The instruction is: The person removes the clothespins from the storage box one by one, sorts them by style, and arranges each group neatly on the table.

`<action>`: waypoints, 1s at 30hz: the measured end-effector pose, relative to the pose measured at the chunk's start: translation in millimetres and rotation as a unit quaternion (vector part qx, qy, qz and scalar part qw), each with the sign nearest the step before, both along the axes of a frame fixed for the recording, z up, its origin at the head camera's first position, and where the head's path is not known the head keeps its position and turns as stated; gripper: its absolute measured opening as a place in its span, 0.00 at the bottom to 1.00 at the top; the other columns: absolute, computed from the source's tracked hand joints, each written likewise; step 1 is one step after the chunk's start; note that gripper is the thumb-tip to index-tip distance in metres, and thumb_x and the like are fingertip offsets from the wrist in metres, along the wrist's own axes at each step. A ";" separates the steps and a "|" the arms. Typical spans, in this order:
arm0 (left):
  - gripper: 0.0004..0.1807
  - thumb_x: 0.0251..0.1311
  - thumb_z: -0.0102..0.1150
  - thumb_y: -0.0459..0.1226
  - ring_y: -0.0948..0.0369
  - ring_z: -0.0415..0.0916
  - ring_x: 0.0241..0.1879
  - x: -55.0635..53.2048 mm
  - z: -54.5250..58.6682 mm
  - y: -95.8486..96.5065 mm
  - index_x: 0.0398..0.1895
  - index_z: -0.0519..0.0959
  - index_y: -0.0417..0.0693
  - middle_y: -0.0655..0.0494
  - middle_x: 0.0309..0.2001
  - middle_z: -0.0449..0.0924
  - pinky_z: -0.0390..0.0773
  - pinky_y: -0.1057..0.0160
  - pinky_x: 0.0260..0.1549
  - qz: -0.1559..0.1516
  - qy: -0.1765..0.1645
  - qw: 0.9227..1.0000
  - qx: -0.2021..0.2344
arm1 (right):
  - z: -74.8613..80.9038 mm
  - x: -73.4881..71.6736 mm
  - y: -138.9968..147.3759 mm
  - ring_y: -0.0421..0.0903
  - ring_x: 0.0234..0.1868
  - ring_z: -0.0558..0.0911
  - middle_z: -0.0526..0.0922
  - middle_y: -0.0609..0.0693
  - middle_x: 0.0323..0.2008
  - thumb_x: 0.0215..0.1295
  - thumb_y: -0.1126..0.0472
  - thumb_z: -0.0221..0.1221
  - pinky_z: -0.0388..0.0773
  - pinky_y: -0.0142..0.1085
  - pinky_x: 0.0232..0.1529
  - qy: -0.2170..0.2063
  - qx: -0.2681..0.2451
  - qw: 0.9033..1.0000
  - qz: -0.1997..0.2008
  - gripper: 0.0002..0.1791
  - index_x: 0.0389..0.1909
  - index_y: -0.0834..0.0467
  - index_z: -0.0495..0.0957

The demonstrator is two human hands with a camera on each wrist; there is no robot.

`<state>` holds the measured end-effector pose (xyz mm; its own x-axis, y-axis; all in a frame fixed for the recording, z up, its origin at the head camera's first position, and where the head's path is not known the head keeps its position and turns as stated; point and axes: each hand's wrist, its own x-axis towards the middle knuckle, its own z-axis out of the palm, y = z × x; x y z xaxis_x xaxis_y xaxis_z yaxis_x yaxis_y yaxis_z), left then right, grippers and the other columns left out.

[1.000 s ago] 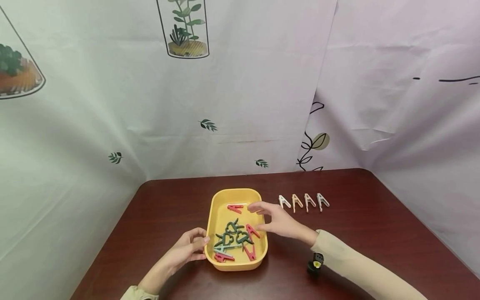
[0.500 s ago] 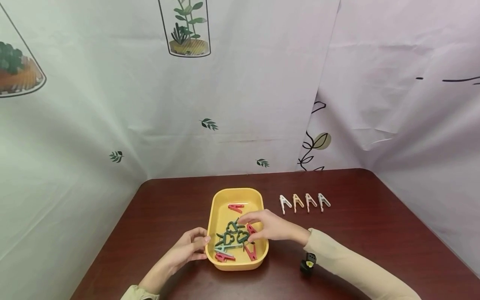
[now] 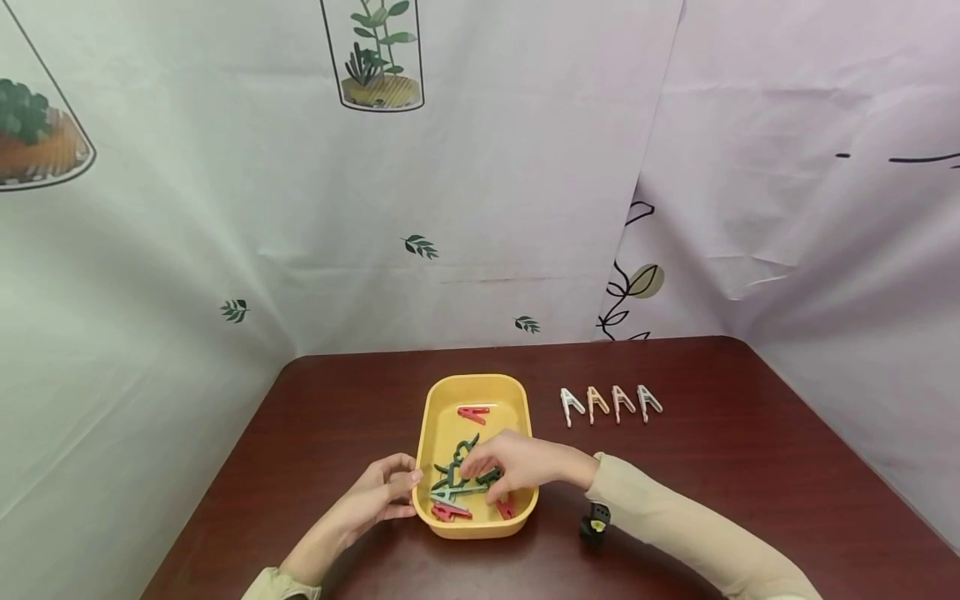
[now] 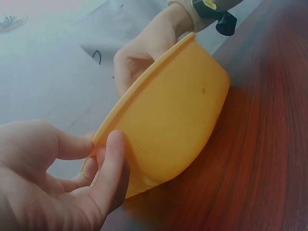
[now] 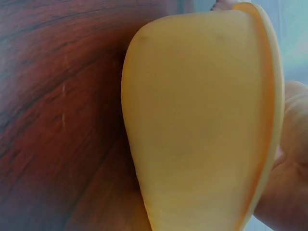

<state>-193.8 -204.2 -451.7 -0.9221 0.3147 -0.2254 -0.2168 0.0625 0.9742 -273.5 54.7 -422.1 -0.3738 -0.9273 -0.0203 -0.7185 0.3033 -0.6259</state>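
Observation:
A yellow tray [image 3: 433,417] stands on the table. My left hand [image 3: 378,492] pinches its left rim, thumb on top and fingers against the outer wall, as the left wrist view shows. Over the tray's right side reaches my right hand [image 3: 528,460], thumb and fingers apart around a dark green clip [image 3: 489,477]. Other dark green clips [image 3: 452,477] lie to its left. Below them is a pale green clothespin [image 3: 459,492], with a red clothespin [image 3: 450,512] in the near corner. One more red clothespin [image 3: 473,412] lies at the far end; another [image 3: 506,507] is partly hidden by the right hand.
Right of the tray, a row holds a white clothespin [image 3: 572,406], a light orange one [image 3: 597,403], a pink one [image 3: 622,402] and a grey one [image 3: 648,402]. The dark red table [image 3: 675,467] meets a white printed curtain [image 3: 480,208] behind.
My right hand has moved left and toward me, from the tray's right rim down to the dark green clips. The left hand keeps its hold on the rim.

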 end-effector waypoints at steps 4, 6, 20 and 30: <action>0.14 0.69 0.51 0.38 0.64 0.76 0.33 0.5 0.3 0.6 0.48 0.65 0.36 0.54 0.36 0.74 0.82 0.68 0.32 0.000 -0.001 1.000 0.000 | -3.2 2.6 -6.8 0.34 0.46 0.82 0.86 0.47 0.46 0.56 0.67 0.68 0.77 0.23 0.49 0.020 0.015 1.000 0.015 0.19 0.49 0.58 0.80; 0.14 0.69 0.52 0.38 0.64 0.76 0.33 0.8 0.4 1.1 0.48 0.65 0.36 0.54 0.36 0.73 0.82 0.69 0.32 -0.001 -0.002 1.000 0.000 | -5.1 3.5 -9.3 0.31 0.44 0.81 0.86 0.46 0.45 0.56 0.68 0.66 0.76 0.21 0.48 0.031 0.019 0.999 0.024 0.18 0.49 0.57 0.81; 0.13 0.69 0.52 0.39 0.64 0.75 0.33 2.6 1.3 0.1 0.47 0.66 0.39 0.55 0.35 0.74 0.81 0.69 0.33 -0.003 -0.004 1.000 0.007 | -10.0 2.1 -17.5 0.30 0.41 0.80 0.85 0.44 0.43 0.52 0.65 0.70 0.74 0.17 0.45 0.078 0.048 0.995 0.030 0.22 0.49 0.55 0.80; 0.14 0.69 0.51 0.40 0.64 0.75 0.33 2.6 1.4 0.7 0.48 0.66 0.38 0.55 0.35 0.73 0.81 0.69 0.33 -0.001 -0.006 1.000 0.003 | -12.5 3.1 -23.0 0.29 0.40 0.77 0.83 0.40 0.44 0.58 0.57 0.68 0.71 0.17 0.43 0.120 0.059 0.991 0.022 0.20 0.52 0.51 0.79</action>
